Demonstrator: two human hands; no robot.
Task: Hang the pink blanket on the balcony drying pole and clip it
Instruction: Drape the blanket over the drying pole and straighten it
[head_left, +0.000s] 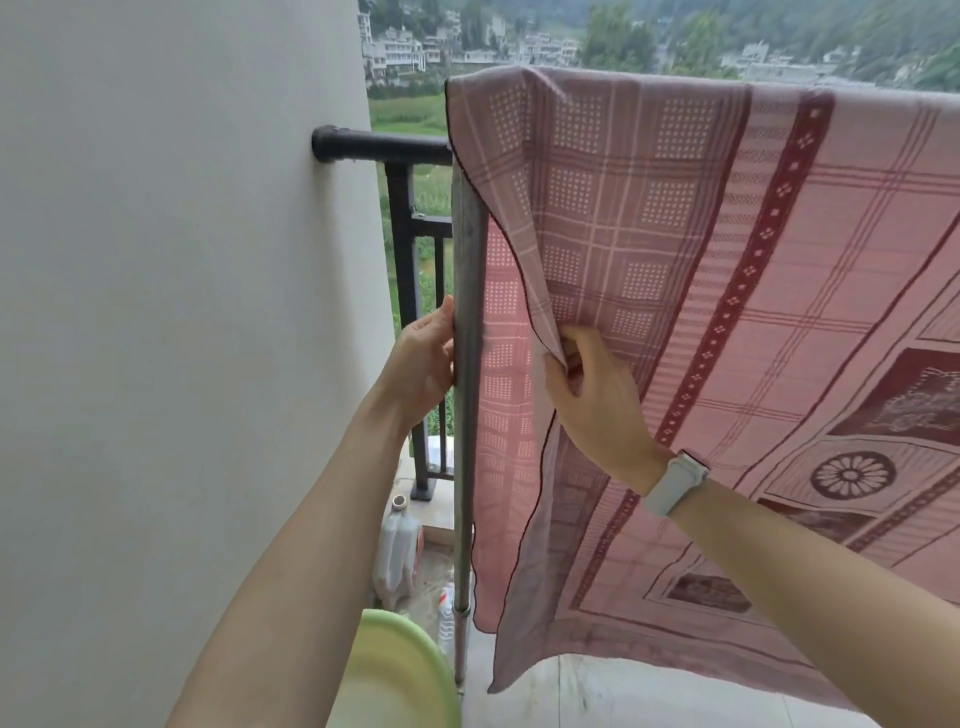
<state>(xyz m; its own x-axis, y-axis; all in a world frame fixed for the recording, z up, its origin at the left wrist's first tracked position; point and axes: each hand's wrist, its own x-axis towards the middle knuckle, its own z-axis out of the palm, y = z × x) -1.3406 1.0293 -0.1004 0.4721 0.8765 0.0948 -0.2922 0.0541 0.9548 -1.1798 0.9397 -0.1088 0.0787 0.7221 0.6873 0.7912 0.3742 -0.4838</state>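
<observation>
A home balcony, high up: a black metal railing (415, 218) fixed to a plain white wall (182, 260), laundry draped to dry, a green washbasin (400, 675) and plastic jugs (397, 556) on the floor, and village houses (467, 49) and wooded hills beyond.

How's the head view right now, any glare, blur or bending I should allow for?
Head view: soft, even daylight with no glare or hard shadows; the blanket and both hands are sharp; the wide lens bends the frame's edges, so the blanket's top edge slopes and the forearms look stretched; the distant buildings look slightly hazy.
</observation>
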